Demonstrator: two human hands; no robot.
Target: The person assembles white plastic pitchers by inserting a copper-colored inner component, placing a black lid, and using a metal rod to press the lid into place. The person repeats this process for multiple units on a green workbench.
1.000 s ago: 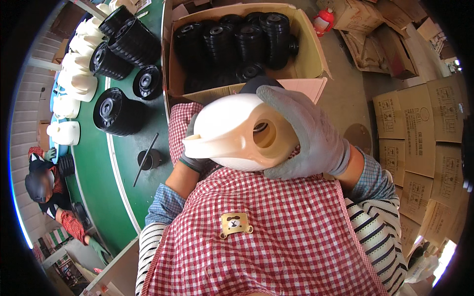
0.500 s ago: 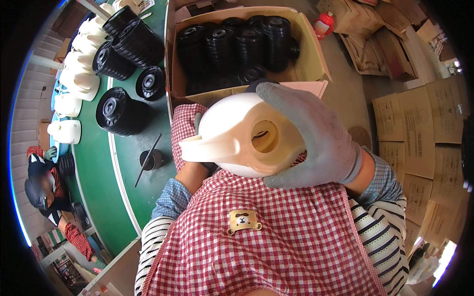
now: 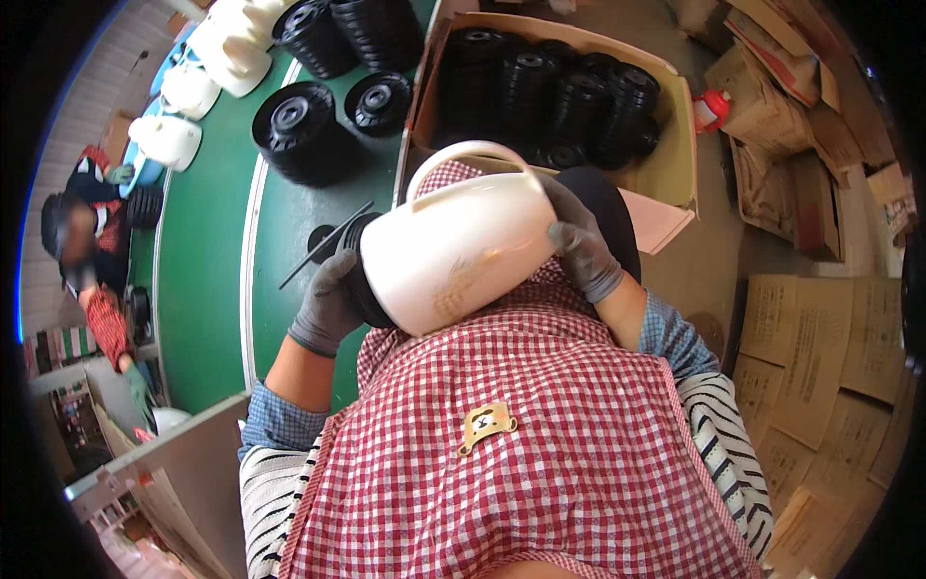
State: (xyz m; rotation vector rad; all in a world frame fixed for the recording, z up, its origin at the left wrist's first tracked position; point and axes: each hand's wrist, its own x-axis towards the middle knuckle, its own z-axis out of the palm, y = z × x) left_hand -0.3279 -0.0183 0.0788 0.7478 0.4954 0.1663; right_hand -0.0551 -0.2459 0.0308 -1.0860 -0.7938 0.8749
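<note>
I hold a cream-white jug (image 3: 463, 246) on its side over my lap, its curved handle upward and a faint gold pattern on its wall. My left hand (image 3: 326, 301) is closed around a black round base (image 3: 359, 275) at the jug's left end; the base sits against that end, but whether it is fixed there I cannot tell. At the opposite end my right hand (image 3: 584, 243) grips the jug, fingers partly behind it. Both hands wear grey gloves. Just beyond my left hand, a thin dark rod (image 3: 326, 244) lies across a small black round holder.
On the green table (image 3: 207, 280) stand stacked black bases (image 3: 299, 130) and a row of white jugs (image 3: 188, 89). A cardboard box (image 3: 680, 145) ahead holds more stacks. Cartons (image 3: 801, 347) line the right, near a red bottle (image 3: 712, 111). Another person (image 3: 92, 232) works at far left.
The jug has turned from its open top facing me to lying sideways, base end left. My left hand has come out from behind it onto the black base; the view has shifted left.
</note>
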